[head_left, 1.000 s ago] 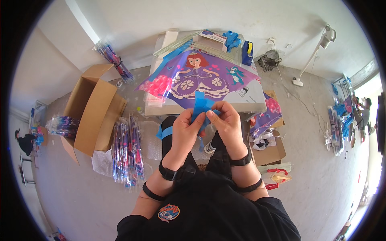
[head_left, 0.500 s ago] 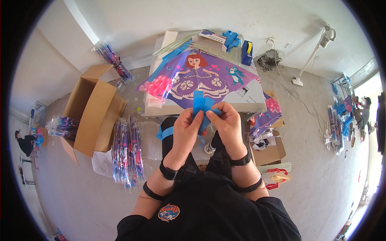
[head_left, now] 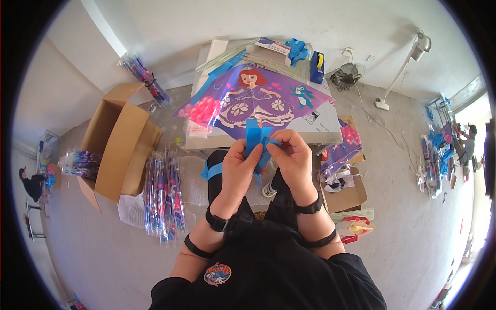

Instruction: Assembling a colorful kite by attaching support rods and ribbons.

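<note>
A blue plastic ribbon is folded between my two hands, over the near edge of the table. My left hand is closed, pinching the ribbon with thumb and fingers. Beside it my right hand pinches another fold of the same ribbon. Just beyond my fingertips lies a purple kite printed with a red-haired princess and a blue animal. More blue ribbon trails below my hands, partly hidden by them, and some lies across my left thigh.
On the table are thin rods, a blue ribbon bundle and a tape dispenser. An open carton and bagged kites stand left; a smaller box is right. A stick vacuum leans on the wall.
The ribbon's folds have shifted: its upright strip leans slightly left and the crossing pieces have narrowed. My right fingers have curled closer around it. Both arms stay in place.
</note>
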Motion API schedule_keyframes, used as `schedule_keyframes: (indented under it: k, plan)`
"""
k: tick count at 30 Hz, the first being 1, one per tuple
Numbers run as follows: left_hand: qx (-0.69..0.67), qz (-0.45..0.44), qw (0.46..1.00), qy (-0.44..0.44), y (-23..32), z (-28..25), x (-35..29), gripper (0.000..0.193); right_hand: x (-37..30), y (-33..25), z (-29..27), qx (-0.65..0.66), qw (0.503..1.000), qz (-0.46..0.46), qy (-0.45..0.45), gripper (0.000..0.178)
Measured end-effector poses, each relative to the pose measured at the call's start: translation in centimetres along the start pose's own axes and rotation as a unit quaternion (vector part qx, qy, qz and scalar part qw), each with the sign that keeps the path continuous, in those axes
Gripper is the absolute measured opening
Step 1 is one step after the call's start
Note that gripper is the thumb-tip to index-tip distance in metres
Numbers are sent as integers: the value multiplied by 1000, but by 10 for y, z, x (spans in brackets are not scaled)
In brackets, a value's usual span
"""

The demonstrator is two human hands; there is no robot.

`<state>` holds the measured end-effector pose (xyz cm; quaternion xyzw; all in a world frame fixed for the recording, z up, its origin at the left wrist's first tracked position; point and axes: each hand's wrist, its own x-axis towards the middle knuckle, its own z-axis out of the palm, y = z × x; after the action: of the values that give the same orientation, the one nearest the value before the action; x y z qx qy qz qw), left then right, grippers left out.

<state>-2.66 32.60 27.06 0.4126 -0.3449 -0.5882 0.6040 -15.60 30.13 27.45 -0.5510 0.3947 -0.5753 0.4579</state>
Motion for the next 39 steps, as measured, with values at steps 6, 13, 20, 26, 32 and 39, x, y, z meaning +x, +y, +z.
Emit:
schedule_keyframes:
  k: [6,13,20,26,32,39]
  plan:
    - [7,-13,1000,-6,0,0,-2,13,0,-2,3,72,997,13,15,15]
    - [-24,-16,999,-26,-3,2,-1,17,0,-8,1,27,997,72,28,16]
    - [-47,-26,998,-24,-8,2,3,24,-2,-6,1,13,997,64,50,18]
    - [6,-19,999,-28,-8,3,3,25,-3,-4,-4,-8,999,48,10,16]
    - [63,45,996,-53,-5,8,-4,27,3,-7,-10,-67,998,-11,-15,14]
    - [12,23,989,-146,-10,4,-4,19,5,-11,-14,15,999,31,7,10]
